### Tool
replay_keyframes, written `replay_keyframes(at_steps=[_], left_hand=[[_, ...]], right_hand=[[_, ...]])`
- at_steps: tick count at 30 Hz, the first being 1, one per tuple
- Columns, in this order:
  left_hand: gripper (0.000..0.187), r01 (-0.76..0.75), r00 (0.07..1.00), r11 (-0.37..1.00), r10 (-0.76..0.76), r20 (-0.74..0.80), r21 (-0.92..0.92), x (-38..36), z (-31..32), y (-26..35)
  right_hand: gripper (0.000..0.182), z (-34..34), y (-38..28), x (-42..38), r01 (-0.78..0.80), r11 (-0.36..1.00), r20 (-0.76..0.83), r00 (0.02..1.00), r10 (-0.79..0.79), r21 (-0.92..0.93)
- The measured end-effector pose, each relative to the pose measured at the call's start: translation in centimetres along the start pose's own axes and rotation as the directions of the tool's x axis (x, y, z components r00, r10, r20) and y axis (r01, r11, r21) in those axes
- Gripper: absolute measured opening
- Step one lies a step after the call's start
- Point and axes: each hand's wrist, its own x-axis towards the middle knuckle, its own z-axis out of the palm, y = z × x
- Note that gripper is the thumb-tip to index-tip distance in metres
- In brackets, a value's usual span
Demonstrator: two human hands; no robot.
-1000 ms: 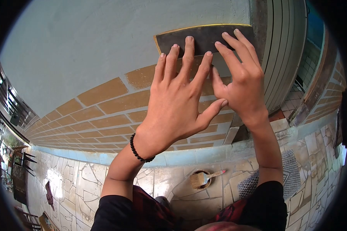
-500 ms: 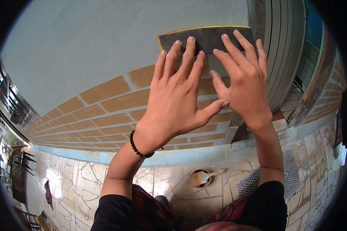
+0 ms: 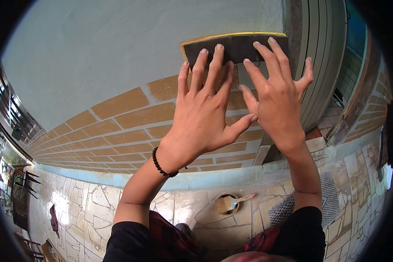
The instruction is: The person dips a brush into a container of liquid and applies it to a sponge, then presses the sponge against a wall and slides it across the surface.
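Note:
A dark rectangular panel (image 3: 238, 49) with a yellow upper edge lies against the grey wall, above the painted tan brick shapes. My left hand (image 3: 200, 115) is open, its fingers spread and their tips on the panel's left half. Fingertips of my right hand (image 3: 277, 98) touch the panel's right half; this hand is also open, with its little finger lifted off to the side. My left thumb reaches across close to the right palm. The panel's lower edge is partly hidden behind my fingers.
Below on the stone-tiled floor, a paintbrush (image 3: 234, 203) rests across a small round container (image 3: 222, 212). A grey patterned mat (image 3: 331, 198) lies at the right. Beside the panel stands a ribbed door or shutter (image 3: 320, 56). Tan bricks (image 3: 120, 103) cover the lower wall.
The little finger of my right hand has spread outward, away from the panel. The view has shifted slightly; the panel keeps its place on the wall under both hands.

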Motion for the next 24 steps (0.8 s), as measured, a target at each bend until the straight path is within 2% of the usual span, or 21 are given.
replay_keyframes(at_steps=[12,18,24], left_hand=[[0.102,0.014,1.000,1.000,-0.013,0.023,-0.013,0.2,-0.8,0.3],[0.114,-0.005,0.998,0.997,0.000,0.068,0.075,-0.2,0.2,-0.2],[0.119,-0.010,0.996,1.000,0.010,0.090,0.004,-0.1,0.1,-0.5]], right_hand=[[0.054,-0.8,0.2,-0.1,0.009,1.000,0.077,0.997,-0.010,0.013],[0.065,-0.7,0.0,-0.1,0.021,1.000,0.152,0.988,-0.022,0.003],[0.072,-1.2,-0.2,-0.3,0.041,0.999,0.208,0.977,-0.039,-0.007]])
